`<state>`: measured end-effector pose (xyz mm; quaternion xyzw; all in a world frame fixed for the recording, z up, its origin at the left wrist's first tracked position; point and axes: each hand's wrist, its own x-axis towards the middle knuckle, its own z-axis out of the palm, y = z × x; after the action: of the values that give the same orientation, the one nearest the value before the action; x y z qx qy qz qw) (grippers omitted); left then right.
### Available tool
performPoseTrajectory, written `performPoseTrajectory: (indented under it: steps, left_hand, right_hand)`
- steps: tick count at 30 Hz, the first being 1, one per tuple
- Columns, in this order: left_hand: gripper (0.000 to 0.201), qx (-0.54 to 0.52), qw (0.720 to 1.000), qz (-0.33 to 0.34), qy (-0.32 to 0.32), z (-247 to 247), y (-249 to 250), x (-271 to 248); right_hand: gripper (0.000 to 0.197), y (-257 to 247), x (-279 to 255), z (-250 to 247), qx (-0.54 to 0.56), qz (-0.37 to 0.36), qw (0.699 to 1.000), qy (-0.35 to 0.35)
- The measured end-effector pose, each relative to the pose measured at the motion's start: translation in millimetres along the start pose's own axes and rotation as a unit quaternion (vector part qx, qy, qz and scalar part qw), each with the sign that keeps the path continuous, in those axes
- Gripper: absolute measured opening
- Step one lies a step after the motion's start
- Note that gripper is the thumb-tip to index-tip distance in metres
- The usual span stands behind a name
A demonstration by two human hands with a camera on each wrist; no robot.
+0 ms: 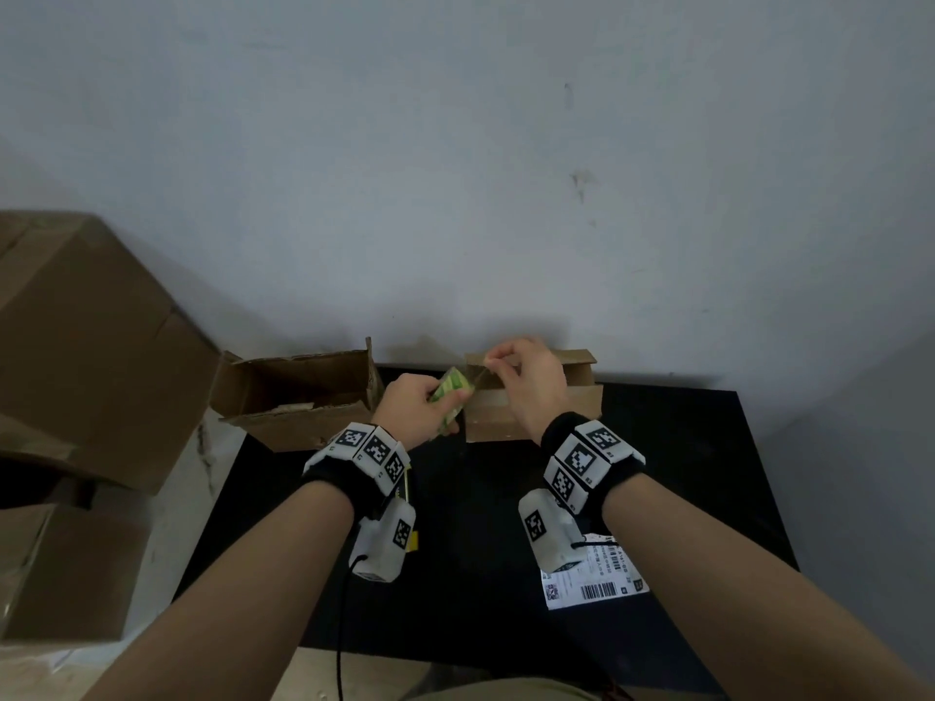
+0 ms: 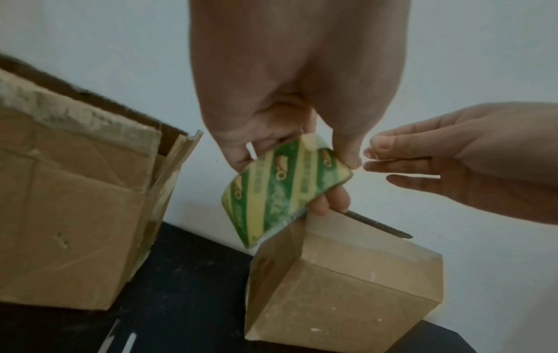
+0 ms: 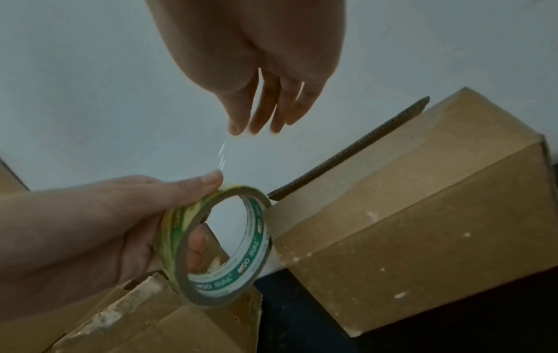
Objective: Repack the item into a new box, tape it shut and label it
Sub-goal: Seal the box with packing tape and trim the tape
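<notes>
My left hand (image 1: 448,404) grips a green and yellow tape roll (image 1: 452,389) just left of the small new box (image 1: 531,414). In the left wrist view the thumb and fingers curl round the tape roll (image 2: 283,191) above the box's left corner (image 2: 347,286). My right hand (image 1: 498,359) pinches the free end of the clear tape above the box. A short clear strip (image 3: 223,152) runs from the roll (image 3: 258,238) up to the right fingertips (image 3: 238,126). The box's rear flap (image 1: 577,366) stands up against the wall. Its contents are hidden.
The old open box (image 1: 298,397) with torn flaps sits left of the new one. A white shipping label (image 1: 597,584) lies on the black tabletop (image 1: 683,473) near me. Large cardboard cartons (image 1: 86,336) stand off the table's left side. A wall rises right behind the boxes.
</notes>
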<state>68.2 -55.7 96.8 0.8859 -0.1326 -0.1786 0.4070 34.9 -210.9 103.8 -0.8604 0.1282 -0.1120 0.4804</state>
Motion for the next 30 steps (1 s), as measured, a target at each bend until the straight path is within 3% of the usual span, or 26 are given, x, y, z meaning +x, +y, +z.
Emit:
performPoseTrajectory:
  steps: [6,10,16,20,25,27,30]
  left_hand:
    - [0.021,0.031,0.998,0.036,-0.035,-9,0,5]
    - [0.033,0.121,0.992,0.028,0.002,-13,-1,14]
    - [0.044,0.128,0.989,0.058,-0.037,-17,17,24]
    - [0.050,0.182,0.981,0.065,-0.012,-28,19,25]
    - [0.055,0.136,0.986,0.100,0.010,-33,19,28]
    - [0.050,0.137,0.984,0.110,0.033,-38,16,31]
    - [0.027,0.152,0.977,0.147,0.020,-42,17,29]
  right_hand:
    - [0.008,14,4,-17,0.034,0.073,0.997,0.023]
    - [0.008,21,6,-25,0.049,0.096,0.994,0.034]
    - [0.004,33,9,-40,0.069,0.119,0.987,0.079]
    - [0.005,39,8,-53,0.084,0.139,0.980,0.118]
    - [0.012,36,2,-60,0.135,0.146,0.974,0.107]
    - [0.019,31,0,-60,0.128,0.130,0.978,0.100]
    - [0.016,29,-2,-55,0.117,0.125,0.979,0.109]
